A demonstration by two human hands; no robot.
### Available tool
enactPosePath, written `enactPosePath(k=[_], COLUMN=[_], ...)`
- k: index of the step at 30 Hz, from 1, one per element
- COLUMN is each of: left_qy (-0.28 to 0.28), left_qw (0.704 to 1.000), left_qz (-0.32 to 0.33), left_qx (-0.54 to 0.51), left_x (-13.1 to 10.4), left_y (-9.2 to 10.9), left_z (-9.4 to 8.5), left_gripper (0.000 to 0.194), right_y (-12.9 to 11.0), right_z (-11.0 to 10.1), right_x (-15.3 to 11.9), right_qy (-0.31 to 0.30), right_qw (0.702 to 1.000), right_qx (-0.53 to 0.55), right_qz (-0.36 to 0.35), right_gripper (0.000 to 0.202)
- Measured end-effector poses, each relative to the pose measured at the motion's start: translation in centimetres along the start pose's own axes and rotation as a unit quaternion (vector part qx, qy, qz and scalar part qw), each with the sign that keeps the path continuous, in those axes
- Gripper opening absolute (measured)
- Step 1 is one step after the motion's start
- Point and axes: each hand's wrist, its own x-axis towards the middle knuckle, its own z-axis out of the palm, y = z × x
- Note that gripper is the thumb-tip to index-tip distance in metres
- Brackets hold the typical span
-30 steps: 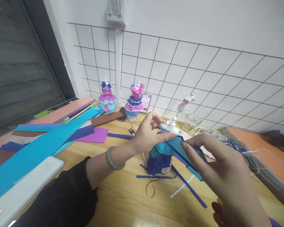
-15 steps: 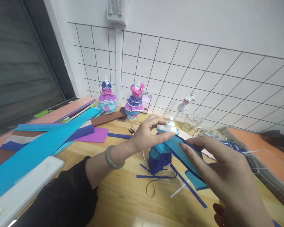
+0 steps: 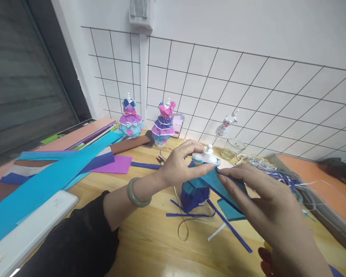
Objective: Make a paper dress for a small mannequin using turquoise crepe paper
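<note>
My left hand [image 3: 180, 163] grips the upper part of a small white dress form [image 3: 206, 157], thumb in front and fingers behind. Blue smears mark the form's white shoulders. Below them, teal and dark blue material [image 3: 194, 196] covers its lower part. My right hand [image 3: 265, 207] pinches a teal strip with dark blue edging [image 3: 220, 184] between thumb and fingers, close to the form's shoulder and my left thumb. Part of that strip hangs behind my right hand, and its far end is hidden.
Two dressed miniature forms [image 3: 130, 119] stand by the wall, with a bare-looking white form [image 3: 227, 123] and a glass [image 3: 232, 149] farther right. Coloured sheets [image 3: 57, 173] and a white case [image 3: 34, 231] lie left. Blue strips [image 3: 233, 231] and tangled cords [image 3: 259, 163] lie on the table.
My right hand's fingertips have moved up the teal strip, closer to the dress form's shoulder. The strip's hanging part has shifted up and left. My left hand keeps its grip.
</note>
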Motion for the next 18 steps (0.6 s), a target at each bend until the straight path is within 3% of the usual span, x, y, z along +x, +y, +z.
enactPosePath(k=[3, 10, 18], left_qy=[-0.009, -0.027, -0.013], left_qw=[1.000, 0.998, 0.998], left_qz=[-0.006, -0.028, -0.023], left_qx=[0.025, 0.039, 0.054], left_x=[-0.07, -0.28, -0.18], left_y=[0.40, 0.77, 1.02], left_z=[-0.06, -0.16, 0.03], left_gripper=[0.023, 0.020, 0.024], right_y=[0.12, 0.13, -0.37], right_z=[-0.05, 0.08, -0.28], right_x=[0.01, -0.22, 0.31], right_qy=[0.000, 0.025, -0.013], right_qw=[1.000, 0.997, 0.998], right_qx=[0.003, 0.012, 0.041], right_qz=[-0.008, 0.069, 0.043], right_gripper=[0.009, 0.007, 0.007])
